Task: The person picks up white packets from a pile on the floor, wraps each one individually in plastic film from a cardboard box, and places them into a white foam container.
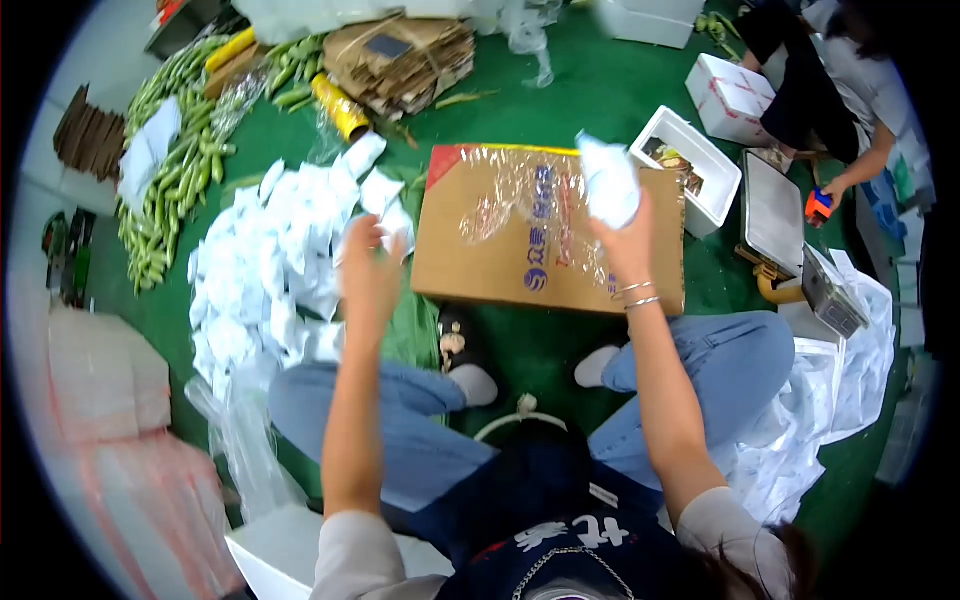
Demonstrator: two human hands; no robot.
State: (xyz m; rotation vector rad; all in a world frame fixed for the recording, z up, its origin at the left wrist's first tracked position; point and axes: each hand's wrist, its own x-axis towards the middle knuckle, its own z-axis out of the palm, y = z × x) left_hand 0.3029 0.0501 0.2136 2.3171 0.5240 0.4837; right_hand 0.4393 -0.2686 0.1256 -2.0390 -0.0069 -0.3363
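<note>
My right hand (627, 238) is closed around a white packet (608, 180), held upright above the right side of a cardboard box (475, 265). The box carries blue printing and clear tape. My left hand (368, 265) is lifted between the box and a large heap of similar pale packets (255, 275) on the floor to the left. Motion smears its fingers, so I cannot make out whether they hold anything.
Long green pods (175, 190) lie heaped at the far left. Behind the box are a stack of flattened cardboard (405, 70) and a yellow roll (340, 107). At right stand an open foam box (700, 155) and a scale (773, 205); another person's hand (835, 190) holds an orange tape dispenser (818, 207).
</note>
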